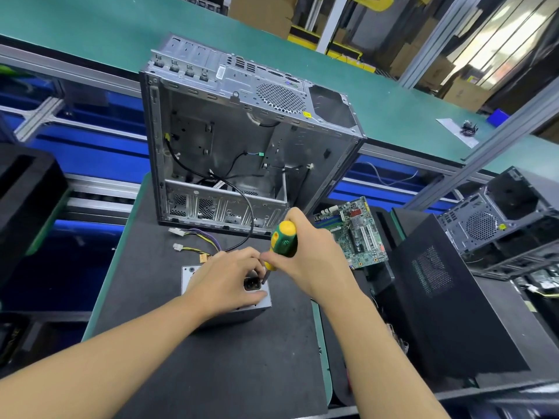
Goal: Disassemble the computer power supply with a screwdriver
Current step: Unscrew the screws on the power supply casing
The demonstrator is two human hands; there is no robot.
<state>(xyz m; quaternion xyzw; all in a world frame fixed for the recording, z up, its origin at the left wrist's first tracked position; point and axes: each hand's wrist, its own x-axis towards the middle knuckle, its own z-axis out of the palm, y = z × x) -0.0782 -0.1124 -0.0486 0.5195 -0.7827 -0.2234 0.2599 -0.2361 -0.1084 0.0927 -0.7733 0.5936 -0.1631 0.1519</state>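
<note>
A grey metal power supply (266,300) stands on the black mat, its black mains socket facing up. My left hand (225,281) lies over its top, thumb along the near edge and fingers curled over the far edge, gripping the box. My right hand (305,255) grips a green and yellow screwdriver (282,241) by the handle. Its shaft points down to the box's top right corner beside the socket. Yellow, purple and black cables with white plugs (193,240) trail from the supply toward the far left.
An open, emptied silver computer case (239,140) stands just behind the supply. A green motherboard (352,232) lies to the right, next to a black case panel (447,300). Another case (502,213) sits far right. A green conveyor belt (90,22) runs behind.
</note>
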